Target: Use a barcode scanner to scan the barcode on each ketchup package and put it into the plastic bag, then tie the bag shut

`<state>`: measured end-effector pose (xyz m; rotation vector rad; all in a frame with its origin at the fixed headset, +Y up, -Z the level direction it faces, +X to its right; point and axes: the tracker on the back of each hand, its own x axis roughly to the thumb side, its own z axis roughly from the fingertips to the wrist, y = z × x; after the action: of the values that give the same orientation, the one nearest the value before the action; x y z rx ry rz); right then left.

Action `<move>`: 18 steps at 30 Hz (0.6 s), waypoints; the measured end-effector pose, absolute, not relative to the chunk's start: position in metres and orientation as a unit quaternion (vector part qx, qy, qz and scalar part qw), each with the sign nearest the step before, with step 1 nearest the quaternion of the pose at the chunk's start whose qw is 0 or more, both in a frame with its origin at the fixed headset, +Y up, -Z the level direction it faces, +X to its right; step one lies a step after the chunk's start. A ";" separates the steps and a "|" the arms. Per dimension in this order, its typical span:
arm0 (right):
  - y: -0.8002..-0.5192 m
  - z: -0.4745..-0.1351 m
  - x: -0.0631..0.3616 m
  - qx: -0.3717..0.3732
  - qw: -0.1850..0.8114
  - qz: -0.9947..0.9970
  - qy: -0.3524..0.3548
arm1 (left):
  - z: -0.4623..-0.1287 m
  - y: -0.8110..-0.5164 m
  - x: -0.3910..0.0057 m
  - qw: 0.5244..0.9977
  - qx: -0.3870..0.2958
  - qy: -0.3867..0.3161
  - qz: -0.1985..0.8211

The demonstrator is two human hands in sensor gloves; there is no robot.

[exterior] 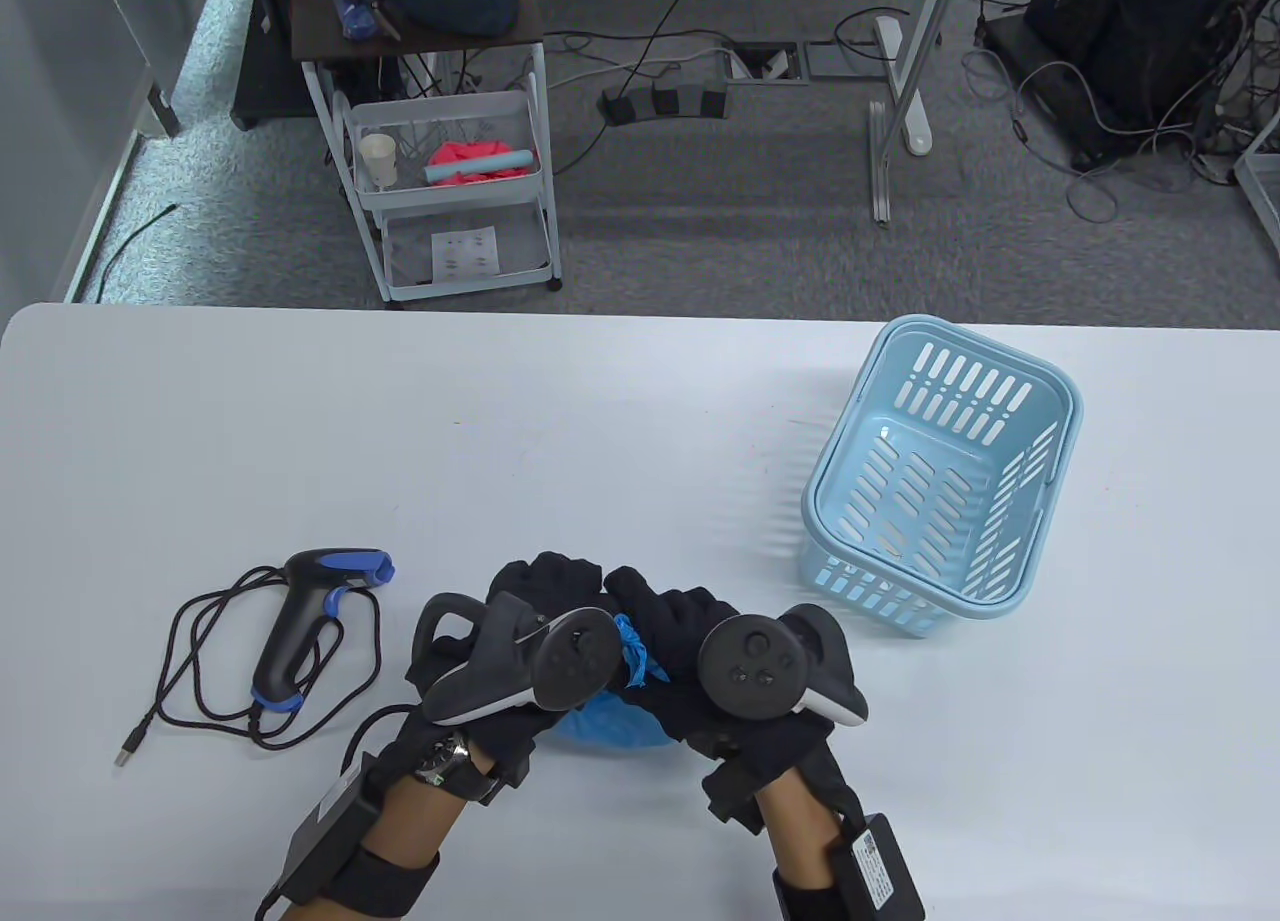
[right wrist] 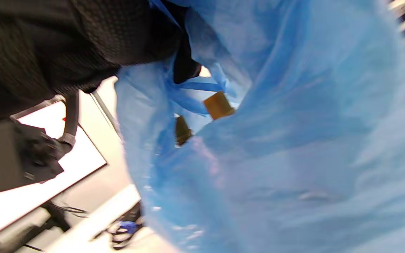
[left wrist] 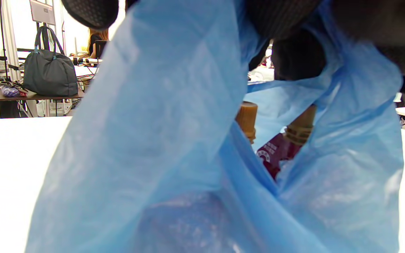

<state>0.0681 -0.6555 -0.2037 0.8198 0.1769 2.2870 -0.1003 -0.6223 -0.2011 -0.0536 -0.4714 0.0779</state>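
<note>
**Two gloved hands gather the top of a blue plastic bag**

The blue plastic bag (exterior: 612,723) sits near the front edge of the white table (exterior: 500,441), almost hidden beneath both hands. The left hand (exterior: 520,651) and the right hand (exterior: 740,661) meet directly above the bag, knuckles close together, each with its fingers curled around a bunched strip of the bag's top. A twisted piece of blue plastic shows between the two hands.

Inside the bag, seen through its opening from the left wrist view, stand two ketchup packages (left wrist: 280,151), dark red with tan screw caps, side by side and leaning slightly toward each other. The right wrist view shows the same two caps through a gap in the plastic.

To the left of the bag, the barcode scanner (exterior: 305,626) lies on its side on the table, black with blue trim, its dark cable looped around it. To the right of the bag and farther back lies a light blue slotted basket (exterior: 940,476), tipped over so its opening faces the viewer.
</note>
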 end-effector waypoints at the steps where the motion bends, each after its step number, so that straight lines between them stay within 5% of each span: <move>1: -0.656 -0.204 0.070 0.316 0.362 0.874 0.070 | -0.201 -0.622 -0.100 0.971 -0.027 -0.234 0.039; 8: -0.660 -0.202 0.069 0.269 0.366 0.891 -0.023 | -0.201 -0.620 -0.093 0.971 -0.023 -0.237 0.021; 18: -0.659 -0.202 0.075 0.251 0.382 0.888 -0.039 | -0.201 -0.602 -0.116 0.964 -0.010 -0.240 0.118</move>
<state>0.0753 -0.6587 -0.2023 0.6392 -0.0991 2.2661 -0.1157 -0.6024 -0.2005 -0.0202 -0.4860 0.2380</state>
